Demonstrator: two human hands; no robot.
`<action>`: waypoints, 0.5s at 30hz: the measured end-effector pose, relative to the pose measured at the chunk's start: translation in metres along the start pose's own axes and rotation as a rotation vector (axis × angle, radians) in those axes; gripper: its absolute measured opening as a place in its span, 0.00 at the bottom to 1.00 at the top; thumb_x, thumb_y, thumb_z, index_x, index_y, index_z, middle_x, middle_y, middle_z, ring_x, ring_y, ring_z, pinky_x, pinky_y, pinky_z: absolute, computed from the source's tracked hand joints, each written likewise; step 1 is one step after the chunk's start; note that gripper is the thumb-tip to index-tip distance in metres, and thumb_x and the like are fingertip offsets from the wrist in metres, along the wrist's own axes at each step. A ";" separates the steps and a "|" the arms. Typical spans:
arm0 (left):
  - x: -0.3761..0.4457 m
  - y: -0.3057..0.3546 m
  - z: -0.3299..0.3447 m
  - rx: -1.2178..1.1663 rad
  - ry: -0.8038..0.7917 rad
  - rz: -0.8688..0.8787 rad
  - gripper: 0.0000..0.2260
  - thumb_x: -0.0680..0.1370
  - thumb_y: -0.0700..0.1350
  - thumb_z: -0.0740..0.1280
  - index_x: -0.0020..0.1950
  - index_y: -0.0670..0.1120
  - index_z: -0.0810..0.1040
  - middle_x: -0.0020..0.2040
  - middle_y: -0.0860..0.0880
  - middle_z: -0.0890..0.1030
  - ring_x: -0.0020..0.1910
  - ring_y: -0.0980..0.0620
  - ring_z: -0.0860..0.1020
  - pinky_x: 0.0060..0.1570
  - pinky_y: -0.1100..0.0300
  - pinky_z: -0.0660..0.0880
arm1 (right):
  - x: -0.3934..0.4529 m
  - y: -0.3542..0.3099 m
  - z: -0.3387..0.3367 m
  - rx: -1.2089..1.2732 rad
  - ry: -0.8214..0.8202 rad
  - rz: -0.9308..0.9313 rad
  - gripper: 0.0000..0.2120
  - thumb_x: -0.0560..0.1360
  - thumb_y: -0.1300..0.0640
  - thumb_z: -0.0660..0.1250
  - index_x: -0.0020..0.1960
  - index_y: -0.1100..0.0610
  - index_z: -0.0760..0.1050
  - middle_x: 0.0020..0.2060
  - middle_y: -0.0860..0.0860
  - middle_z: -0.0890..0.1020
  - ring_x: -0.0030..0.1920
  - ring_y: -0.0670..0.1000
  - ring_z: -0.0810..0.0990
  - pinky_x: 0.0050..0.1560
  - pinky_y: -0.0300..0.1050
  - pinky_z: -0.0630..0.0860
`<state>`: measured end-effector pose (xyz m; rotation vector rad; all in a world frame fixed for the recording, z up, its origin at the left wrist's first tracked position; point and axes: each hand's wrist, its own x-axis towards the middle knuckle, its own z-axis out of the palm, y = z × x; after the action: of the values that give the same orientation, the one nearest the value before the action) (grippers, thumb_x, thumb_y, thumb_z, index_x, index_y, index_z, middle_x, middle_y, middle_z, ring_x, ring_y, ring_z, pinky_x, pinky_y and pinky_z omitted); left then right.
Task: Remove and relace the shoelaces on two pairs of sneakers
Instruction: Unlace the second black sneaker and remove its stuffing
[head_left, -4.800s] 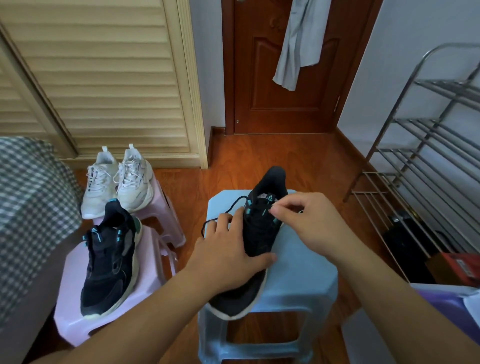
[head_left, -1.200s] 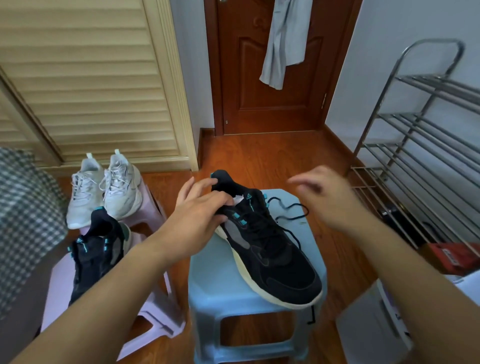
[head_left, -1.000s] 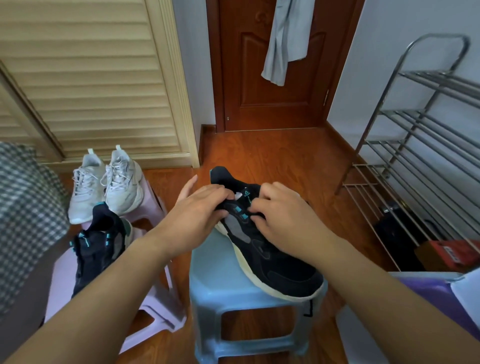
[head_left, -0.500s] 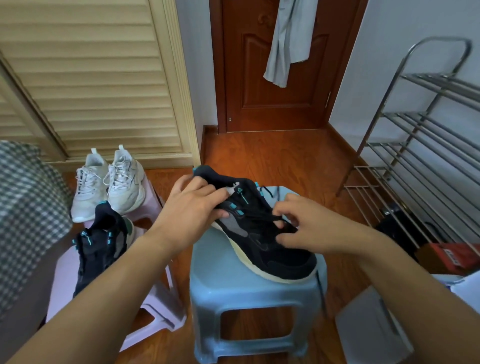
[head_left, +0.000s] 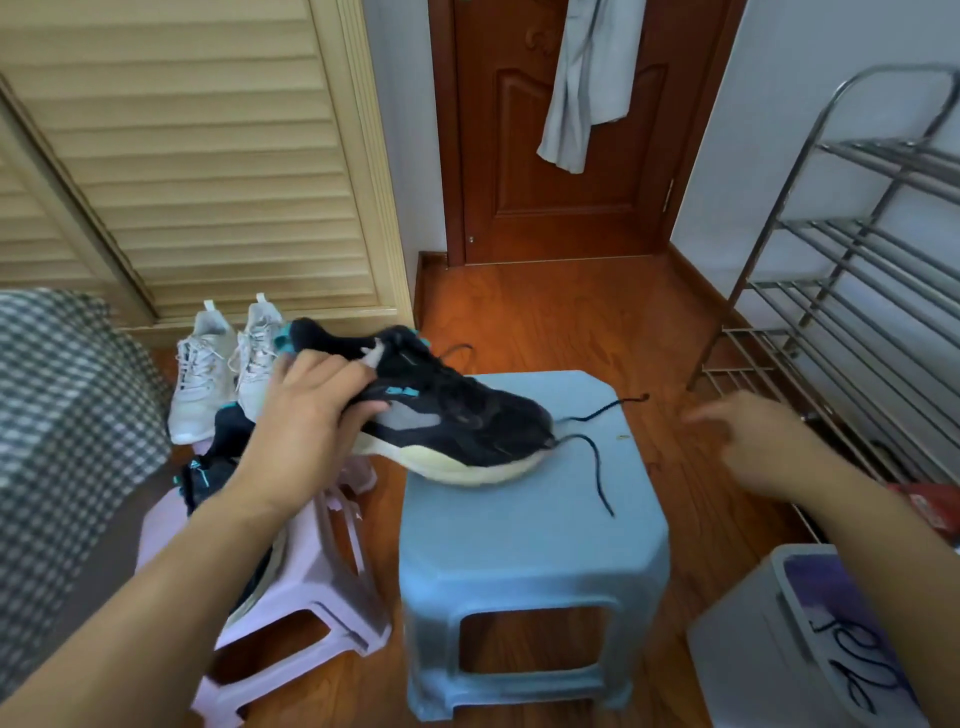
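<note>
Pretty soft, even daylight, no harsh shadows. Bit of glare on the wooden floor (head_left: 561, 332) by the far door (head_left: 561, 156). The right hand (head_left: 753, 441) is motion-blurred, and straight lines bow at the edges from the wide-angle lens.

We see a black sneaker (head_left: 441, 410) with teal tabs, a grey side panel and a cream sole, trailing a black lace (head_left: 592, 457), over a pale blue stool (head_left: 530, 551); beside it stand white sneakers (head_left: 223, 364) and a lilac stool (head_left: 311, 582); a grey-and-white checked cloth (head_left: 67, 415), a reddish-brown door (head_left: 561, 130), an orange-brown wooden floor (head_left: 571, 322), cream louvred doors (head_left: 208, 156) and a silver rack (head_left: 857, 291) surround them
</note>
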<state>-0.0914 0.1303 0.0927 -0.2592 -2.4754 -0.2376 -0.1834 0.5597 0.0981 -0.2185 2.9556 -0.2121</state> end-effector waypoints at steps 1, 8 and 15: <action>0.000 0.012 0.003 -0.064 -0.004 0.060 0.12 0.81 0.52 0.66 0.51 0.43 0.79 0.43 0.49 0.76 0.47 0.43 0.72 0.52 0.44 0.71 | -0.003 -0.021 -0.001 0.137 0.082 -0.102 0.20 0.78 0.65 0.63 0.65 0.48 0.79 0.66 0.51 0.77 0.65 0.53 0.76 0.63 0.44 0.70; -0.006 0.049 0.036 -0.116 -0.191 0.198 0.14 0.79 0.56 0.65 0.52 0.46 0.78 0.46 0.49 0.76 0.48 0.43 0.77 0.55 0.47 0.72 | -0.030 -0.105 0.009 0.677 0.062 -0.230 0.19 0.79 0.44 0.67 0.67 0.50 0.77 0.54 0.43 0.81 0.53 0.43 0.79 0.58 0.42 0.73; -0.003 0.050 0.039 -0.118 -0.334 0.114 0.16 0.76 0.59 0.63 0.58 0.50 0.74 0.48 0.54 0.75 0.50 0.47 0.75 0.59 0.44 0.72 | -0.030 -0.124 0.019 0.345 0.178 -0.374 0.06 0.79 0.55 0.67 0.48 0.48 0.83 0.40 0.42 0.79 0.47 0.46 0.76 0.46 0.42 0.67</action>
<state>-0.0987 0.1875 0.0657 -0.5258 -2.7669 -0.3138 -0.1347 0.4405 0.1028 -0.7354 2.9549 -0.8186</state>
